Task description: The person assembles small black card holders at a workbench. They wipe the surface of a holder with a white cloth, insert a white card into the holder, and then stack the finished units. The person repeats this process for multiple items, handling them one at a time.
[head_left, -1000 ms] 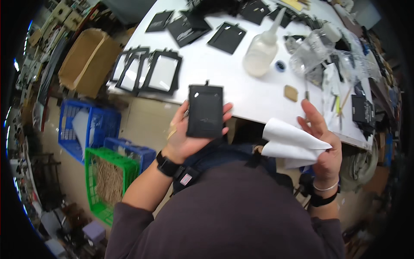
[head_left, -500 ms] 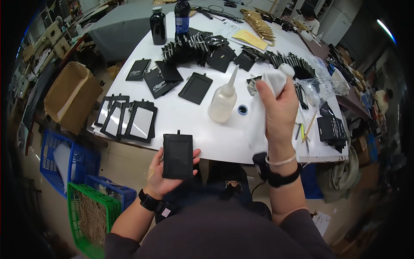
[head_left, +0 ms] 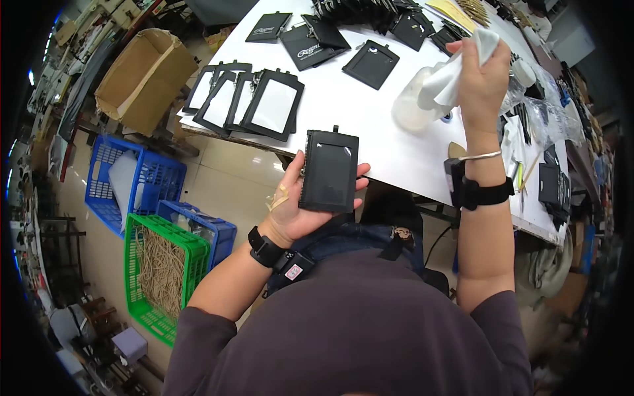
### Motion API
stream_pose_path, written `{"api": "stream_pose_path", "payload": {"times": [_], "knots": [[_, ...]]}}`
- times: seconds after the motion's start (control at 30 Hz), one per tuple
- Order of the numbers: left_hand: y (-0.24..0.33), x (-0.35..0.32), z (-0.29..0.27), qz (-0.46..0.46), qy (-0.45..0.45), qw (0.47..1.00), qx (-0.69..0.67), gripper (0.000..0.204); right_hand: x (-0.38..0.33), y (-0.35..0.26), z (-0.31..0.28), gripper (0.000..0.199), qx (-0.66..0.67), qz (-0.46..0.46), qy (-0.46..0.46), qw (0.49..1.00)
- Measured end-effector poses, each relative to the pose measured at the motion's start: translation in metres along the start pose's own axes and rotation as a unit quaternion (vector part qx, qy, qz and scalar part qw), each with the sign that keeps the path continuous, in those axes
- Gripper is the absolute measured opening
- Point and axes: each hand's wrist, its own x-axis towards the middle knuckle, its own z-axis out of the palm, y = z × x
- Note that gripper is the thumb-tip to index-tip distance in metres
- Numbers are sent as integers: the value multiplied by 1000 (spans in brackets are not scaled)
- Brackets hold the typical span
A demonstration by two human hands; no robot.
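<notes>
A black badge holder [head_left: 331, 173] with a clear window, a top tab and a zip along its left edge lies on the upturned palm of my left hand [head_left: 288, 216], steadied by the thumb and fingers. Strips of tape show near the base of that thumb. Over the right part of the table, my right hand [head_left: 485, 82] is closed on a crumpled white cloth [head_left: 444, 84]. The cloth hangs down in front of a translucent squeeze bottle [head_left: 408, 113], covering its nozzle; whether they touch I cannot tell.
Badge holders with white inserts [head_left: 272, 104] overlap at the table's left edge. More black holders [head_left: 371, 64] lie farther back. A cardboard box [head_left: 142, 79], a blue crate [head_left: 158, 181] and a green crate of cords [head_left: 205, 254] stand left. Dark pouches [head_left: 551, 188] lie at right.
The view has turned downward and shifted left. My left hand still has the badge holder. My right hand, with the cloth, now shows in front of the squeeze bottle's top.
</notes>
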Motion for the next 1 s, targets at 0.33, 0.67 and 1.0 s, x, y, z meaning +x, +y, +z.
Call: {"api": "stream_pose_path", "payload": {"times": [0.33,0.67,1.0], "knots": [[0,2,-3,7,4,1000,-7,71,-71,8,20,23,741,404,-76,531],[4,2,2,-36,-8,999,-20,66,0,-28,4,15,238,101,64,964],[-3,14,-7,-50,-41,996,-68,67,-1,-21,-12,28,-112,-194,0,975]]}}
